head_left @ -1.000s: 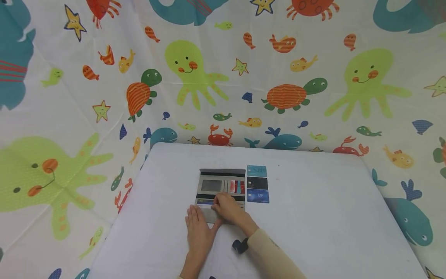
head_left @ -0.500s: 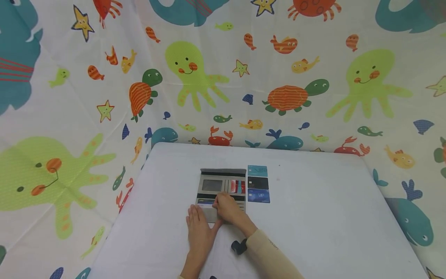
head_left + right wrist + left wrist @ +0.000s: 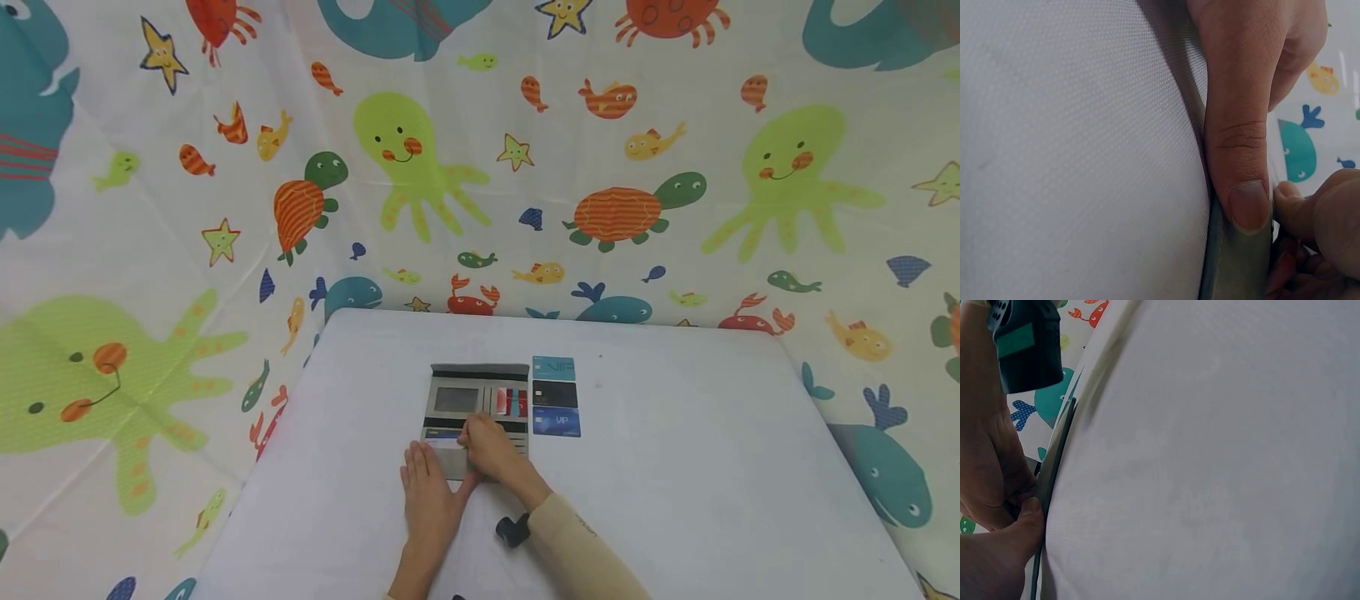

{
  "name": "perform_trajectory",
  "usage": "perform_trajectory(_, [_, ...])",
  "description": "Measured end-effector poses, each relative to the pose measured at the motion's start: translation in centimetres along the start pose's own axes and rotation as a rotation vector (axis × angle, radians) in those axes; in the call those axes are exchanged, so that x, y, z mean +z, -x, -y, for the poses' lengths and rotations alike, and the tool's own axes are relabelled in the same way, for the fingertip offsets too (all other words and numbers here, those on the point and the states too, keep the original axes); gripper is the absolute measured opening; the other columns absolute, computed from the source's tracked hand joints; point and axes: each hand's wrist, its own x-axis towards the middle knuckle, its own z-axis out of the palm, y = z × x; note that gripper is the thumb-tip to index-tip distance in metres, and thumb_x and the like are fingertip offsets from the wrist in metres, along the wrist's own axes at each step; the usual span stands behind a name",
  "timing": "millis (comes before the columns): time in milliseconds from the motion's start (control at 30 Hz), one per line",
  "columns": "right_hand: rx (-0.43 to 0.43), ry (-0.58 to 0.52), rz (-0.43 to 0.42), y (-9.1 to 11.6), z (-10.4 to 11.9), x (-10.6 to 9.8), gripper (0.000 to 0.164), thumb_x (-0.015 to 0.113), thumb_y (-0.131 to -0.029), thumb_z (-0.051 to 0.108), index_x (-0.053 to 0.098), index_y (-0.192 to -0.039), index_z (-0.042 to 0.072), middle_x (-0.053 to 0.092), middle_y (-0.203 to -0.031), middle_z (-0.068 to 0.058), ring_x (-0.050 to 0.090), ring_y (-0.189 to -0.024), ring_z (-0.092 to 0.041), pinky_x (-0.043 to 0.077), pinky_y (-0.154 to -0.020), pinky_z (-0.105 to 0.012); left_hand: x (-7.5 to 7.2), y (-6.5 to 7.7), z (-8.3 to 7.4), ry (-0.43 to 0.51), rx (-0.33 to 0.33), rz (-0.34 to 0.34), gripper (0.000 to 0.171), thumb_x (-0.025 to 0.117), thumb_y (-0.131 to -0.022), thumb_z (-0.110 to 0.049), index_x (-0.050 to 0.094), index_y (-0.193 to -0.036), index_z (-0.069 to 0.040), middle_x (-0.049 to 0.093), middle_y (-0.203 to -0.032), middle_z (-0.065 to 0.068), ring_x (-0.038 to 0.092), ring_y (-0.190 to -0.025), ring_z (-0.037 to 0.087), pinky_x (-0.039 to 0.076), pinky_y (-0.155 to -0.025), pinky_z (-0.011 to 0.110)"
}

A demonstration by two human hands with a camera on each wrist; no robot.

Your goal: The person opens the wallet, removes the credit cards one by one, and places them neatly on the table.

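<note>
An open grey wallet (image 3: 450, 462) lies on the white table, with a clear window (image 3: 456, 399) and red cards (image 3: 512, 402) in its upper half. A dark blue and white card (image 3: 441, 436) shows at the lower pocket. My left hand (image 3: 431, 496) lies with straight fingers at the wallet's lower left corner. Its thumb (image 3: 1249, 203) presses on the near edge in the right wrist view. My right hand (image 3: 491, 448) is over the lower pocket, fingers curled at the card's right end, seemingly pinching it. The fingertips are partly hidden.
To the wallet's right lie a light blue VIP card (image 3: 553, 368), a black card (image 3: 554, 394) and a blue VIP card (image 3: 557, 422) in a column. A black camera (image 3: 513, 530) sits on my right wrist. A sea-animal patterned curtain (image 3: 525, 167) stands behind the table (image 3: 675, 433).
Both hands stay at the wallet in nearly the same pose. My right hand shifts only very slightly over the pocket; the cards at the side have not moved.
</note>
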Motion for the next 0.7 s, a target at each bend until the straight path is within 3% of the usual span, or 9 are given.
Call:
perform_trajectory(333, [-0.041, 0.058, -0.03, 0.7, 0.1, 0.0, 0.009, 0.066, -0.095, 0.009, 0.061, -0.087, 0.008, 0.053, -0.084, -0.002, 0.049, -0.073, -0.013, 0.052, -0.07, -0.03, -0.2, 0.9, -0.4, 0.021, -0.001, -0.013, 0.109, 0.079, -0.078, -0.056, 0.036, -0.144, 0.02, 0.031, -0.154, 0.04, 0.029, -0.147, 0.051, 0.027, -0.119, 0.063])
perform_trajectory(700, [-0.043, 0.027, -0.036, 1.4, -0.1, -0.1, 0.012, 0.065, -0.096, 0.01, 0.059, -0.086, 0.008, 0.054, -0.086, -0.003, 0.05, -0.072, -0.014, 0.051, -0.069, -0.031, -0.4, 1.8, -0.9, 0.026, -0.016, -0.016, 0.109, 0.079, -0.078, -0.057, 0.036, -0.143, 0.02, 0.032, -0.153, 0.04, 0.03, -0.147, 0.051, 0.027, -0.119, 0.063])
